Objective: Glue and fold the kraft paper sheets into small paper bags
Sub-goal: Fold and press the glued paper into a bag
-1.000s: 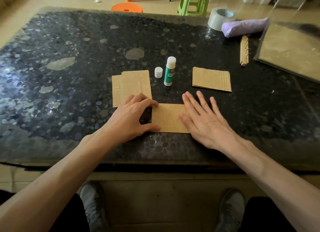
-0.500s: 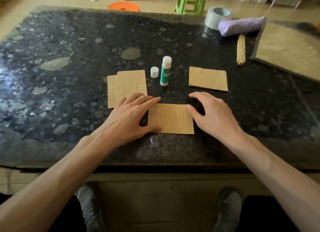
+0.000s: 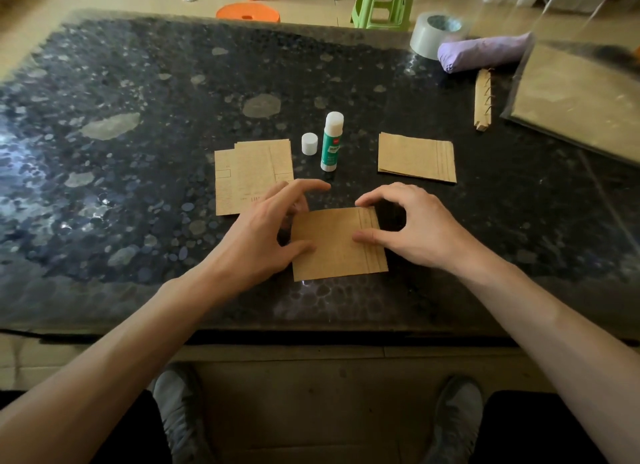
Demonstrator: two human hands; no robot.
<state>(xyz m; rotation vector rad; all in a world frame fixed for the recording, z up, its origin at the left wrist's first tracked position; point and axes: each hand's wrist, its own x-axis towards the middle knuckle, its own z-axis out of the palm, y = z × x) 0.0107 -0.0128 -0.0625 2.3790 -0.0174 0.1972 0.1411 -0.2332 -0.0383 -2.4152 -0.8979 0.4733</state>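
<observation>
A folded kraft paper piece [image 3: 334, 245] lies on the dark stone table [image 3: 138, 186] near its front edge. My left hand [image 3: 263, 235] rests at its left edge, thumb on the paper, fingers curved above the table. My right hand [image 3: 412, 228] pinches the piece's right end, thumb on top and index fingertip at the far corner. A stack of flat kraft sheets [image 3: 249, 176] sits to the left. An uncapped glue stick [image 3: 331, 141] stands upright behind, its white cap [image 3: 309, 144] beside it. A finished folded bag [image 3: 417, 157] lies to the right.
At the back right are a tape roll [image 3: 433, 34], a purple rolled bundle [image 3: 485, 53], a narrow folded kraft strip [image 3: 483, 100] and a clear sleeve of kraft paper [image 3: 581, 100]. Orange stools [image 3: 247, 11] and a green one [image 3: 381, 3] stand beyond the table.
My right hand lifted from lying flat on the piece, drew back to its right end and curled into a pinch there. The piece has turned slightly. My left hand's fingers have lifted.
</observation>
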